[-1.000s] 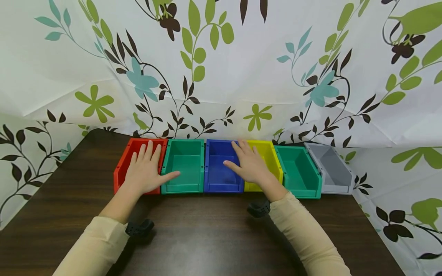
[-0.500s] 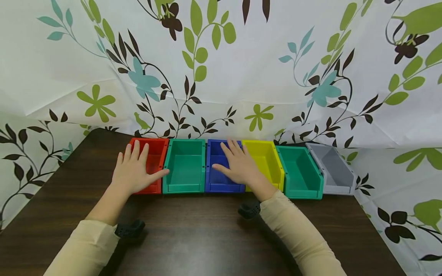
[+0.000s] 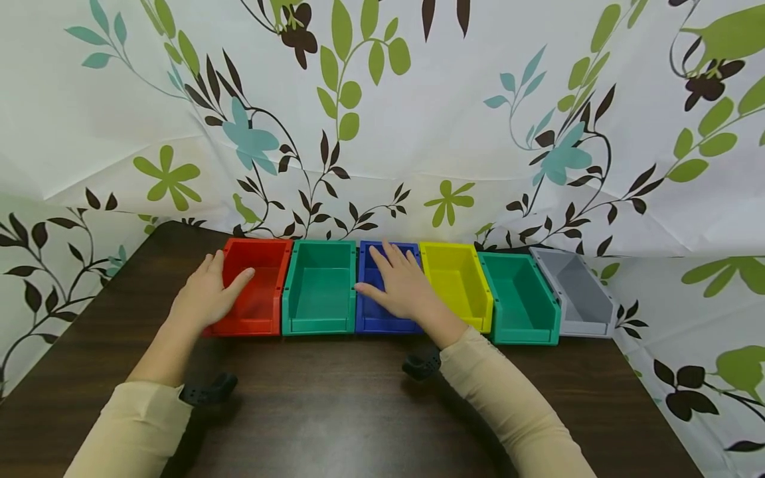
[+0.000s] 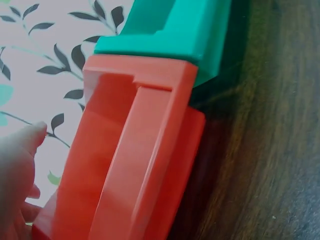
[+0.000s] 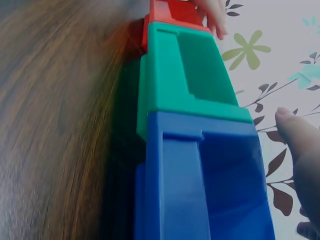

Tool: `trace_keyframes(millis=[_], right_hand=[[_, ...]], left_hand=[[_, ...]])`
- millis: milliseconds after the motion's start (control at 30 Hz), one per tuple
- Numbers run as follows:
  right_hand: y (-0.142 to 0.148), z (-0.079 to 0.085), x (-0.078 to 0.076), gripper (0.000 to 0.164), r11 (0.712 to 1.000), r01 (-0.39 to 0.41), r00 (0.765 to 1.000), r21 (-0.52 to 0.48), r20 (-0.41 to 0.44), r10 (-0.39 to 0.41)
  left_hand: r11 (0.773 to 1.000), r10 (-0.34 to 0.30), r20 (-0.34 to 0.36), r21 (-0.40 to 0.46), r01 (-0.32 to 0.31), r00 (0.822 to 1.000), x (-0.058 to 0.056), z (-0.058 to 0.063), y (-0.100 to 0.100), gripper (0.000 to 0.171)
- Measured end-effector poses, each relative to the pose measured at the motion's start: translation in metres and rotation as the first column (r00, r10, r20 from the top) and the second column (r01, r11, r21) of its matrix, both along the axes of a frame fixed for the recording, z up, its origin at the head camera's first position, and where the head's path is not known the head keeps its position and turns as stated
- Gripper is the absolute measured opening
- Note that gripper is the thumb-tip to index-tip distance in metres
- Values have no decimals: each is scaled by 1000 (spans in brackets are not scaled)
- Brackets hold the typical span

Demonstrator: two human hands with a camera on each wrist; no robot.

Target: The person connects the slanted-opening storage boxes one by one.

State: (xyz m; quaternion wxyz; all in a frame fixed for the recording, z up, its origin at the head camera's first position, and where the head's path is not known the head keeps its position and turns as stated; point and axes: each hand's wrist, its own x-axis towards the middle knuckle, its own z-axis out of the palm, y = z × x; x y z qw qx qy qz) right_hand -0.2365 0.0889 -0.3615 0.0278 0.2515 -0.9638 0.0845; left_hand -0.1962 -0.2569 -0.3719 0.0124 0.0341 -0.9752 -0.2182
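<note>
My left hand (image 3: 206,292) is at the left side of a red plastic bin (image 3: 254,326), thumb stretched out over the opening and fingers along the outer left edge. In the left wrist view its thumb (image 4: 32,137) shows beside the red bin (image 4: 135,160). Above the blue bin (image 3: 388,325) hovers my right hand (image 3: 403,285), fingers spread and holding nothing. The right wrist view shows the blue bin (image 5: 185,195) with the right thumb (image 5: 297,132) off to its side. Between the two hands sits a green bin (image 3: 319,325).
To the right of the blue bin, the row continues with a yellow bin (image 3: 457,279), a second green bin (image 3: 526,335) and a grey bin (image 3: 588,327). They stand on a dark wood table (image 3: 323,411) against a leaf-patterned cloth (image 3: 382,153). Black bands sit at both wrists.
My left hand has moved left, from over the red bin to its left side. The right hand has shifted left from the yellow and blue bins to above the blue one.
</note>
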Motion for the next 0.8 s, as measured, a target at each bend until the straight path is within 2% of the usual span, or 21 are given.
trace_keyframes(millis=[167,267,367,500,533,600,667,733,800], right_hand=[[-5,2,-1,80,985,26,997,-170,78,-13],[-7,3,-1,76,958,64,989,-280,148,-23],[-10,4,-1,68,914,99,978,-394,208,-16],[-14,8,-2,58,833,167,948,-527,319,11],[-16,9,-3,57,806,196,930,-558,367,28],[-19,14,-3,56,731,273,872,-625,482,87],[-21,21,-3,57,643,365,791,-673,589,168],[-23,28,-4,58,552,465,700,-692,670,249],[-24,34,-4,58,497,535,636,-683,713,296]], left_hand=[[987,36,26,157,-40,999,-3,-3,-8,85],[973,59,2,225,-58,998,-2,-5,-10,76],[955,78,-18,287,-70,997,0,-6,-13,66],[932,98,-5,352,-90,995,1,-7,-18,56],[924,101,7,369,-96,995,1,-7,-19,54],[906,105,39,408,-112,994,0,-8,-22,54],[885,103,70,449,-124,992,-1,-8,-24,55],[863,99,98,487,-134,990,-2,-7,-26,56],[848,92,116,512,-139,989,-3,-6,-28,56]])
